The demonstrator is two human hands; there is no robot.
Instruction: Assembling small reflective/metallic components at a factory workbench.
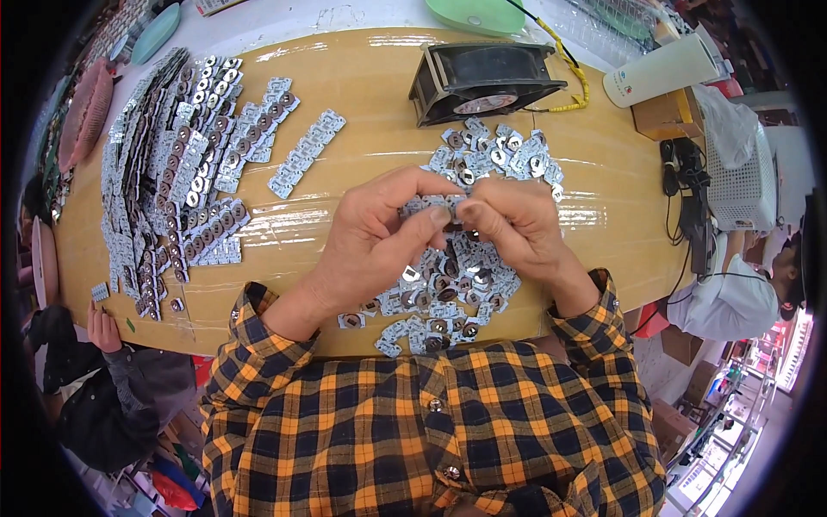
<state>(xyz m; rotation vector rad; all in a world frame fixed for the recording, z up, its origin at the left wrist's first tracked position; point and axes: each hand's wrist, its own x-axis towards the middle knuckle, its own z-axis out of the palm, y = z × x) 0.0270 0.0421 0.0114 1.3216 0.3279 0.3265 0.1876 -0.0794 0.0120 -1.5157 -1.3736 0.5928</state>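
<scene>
My left hand (366, 237) pinches a short strip of small circuit boards (422, 204) between thumb and fingers. My right hand (524, 226) meets it at the strip's right end, thumb and bent fingers closed on the end board. Below and beyond both hands spreads a heap of loose small circuit boards (469, 277), many bearing round metal discs. Part of the heap is hidden behind my hands. A single strip of boards (307, 153) lies apart to the left of my hands, pale side up.
Many joined board strips (142, 185) are stacked at the left of the table (362, 95). A black fan (484, 79) stands behind the heap. A white cup (662, 71), a cardboard box (668, 116) and a white basket (739, 177) are at right. Another person's hand (104, 329) rests at the left edge.
</scene>
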